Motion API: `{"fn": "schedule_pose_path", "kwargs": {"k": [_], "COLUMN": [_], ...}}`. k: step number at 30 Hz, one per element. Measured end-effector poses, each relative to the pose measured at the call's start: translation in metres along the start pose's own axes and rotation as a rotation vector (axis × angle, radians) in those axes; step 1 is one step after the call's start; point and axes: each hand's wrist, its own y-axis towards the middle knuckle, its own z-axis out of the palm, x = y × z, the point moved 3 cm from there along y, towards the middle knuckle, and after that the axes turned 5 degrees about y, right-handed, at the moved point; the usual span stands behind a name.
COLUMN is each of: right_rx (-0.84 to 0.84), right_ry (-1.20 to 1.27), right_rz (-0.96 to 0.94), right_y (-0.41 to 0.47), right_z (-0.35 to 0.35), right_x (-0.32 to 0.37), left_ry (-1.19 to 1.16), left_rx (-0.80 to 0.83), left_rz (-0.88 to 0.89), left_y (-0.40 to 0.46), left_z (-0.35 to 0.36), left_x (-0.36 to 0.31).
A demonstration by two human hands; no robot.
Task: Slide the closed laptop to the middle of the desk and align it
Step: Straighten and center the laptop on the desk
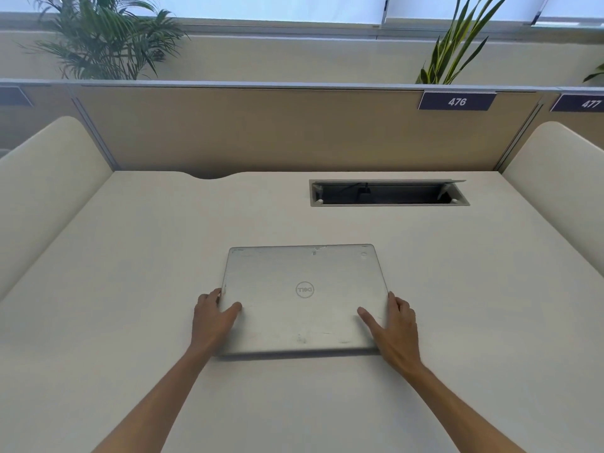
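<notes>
A closed silver laptop (304,299) lies flat on the white desk (130,256), roughly at its middle, lid logo facing up and edges nearly square to the desk. My left hand (212,317) grips its left edge near the front corner, thumb on the lid and fingers along the side. My right hand (394,331) holds the right edge the same way, thumb resting on the lid.
An open cable box (389,192) is recessed in the desk at the back right. A tan partition (261,132) with a "476" label (457,101) closes the far side. Cream side panels (49,197) flank the desk. Plants (98,37) stand behind the partition.
</notes>
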Motion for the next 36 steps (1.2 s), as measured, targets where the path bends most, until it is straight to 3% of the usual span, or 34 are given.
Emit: {"fn": "schedule_pose_path", "kwargs": {"k": [6,11,16,24,36], "right_rx": [0.109,0.107,0.077,0.031,-0.006], "right_ry": [0.032,0.03,0.11,0.152,0.024], "right_rz": [-0.166,-0.173,-0.14,-0.122,-0.124], "right_y": [-0.032,-0.032,-0.031,-0.031,-0.027], "right_z": [-0.005,-0.007,-0.009,-0.009,-0.004], "right_x": [-0.012,-0.009,-0.009,-0.007,-0.002], "left_ry": [0.017,0.39,0.265,0.276,0.088], "left_rx": [0.098,0.153,0.08,0.022,-0.047], "left_rz": [0.173,0.435,0.391,0.379,0.356], "left_y": [-0.025,-0.043,-0.041,-0.042,-0.039], "left_z": [-0.004,-0.002,-0.006,-0.008,-0.002], "left_x": [0.025,0.052,0.052,0.047,0.045]}}
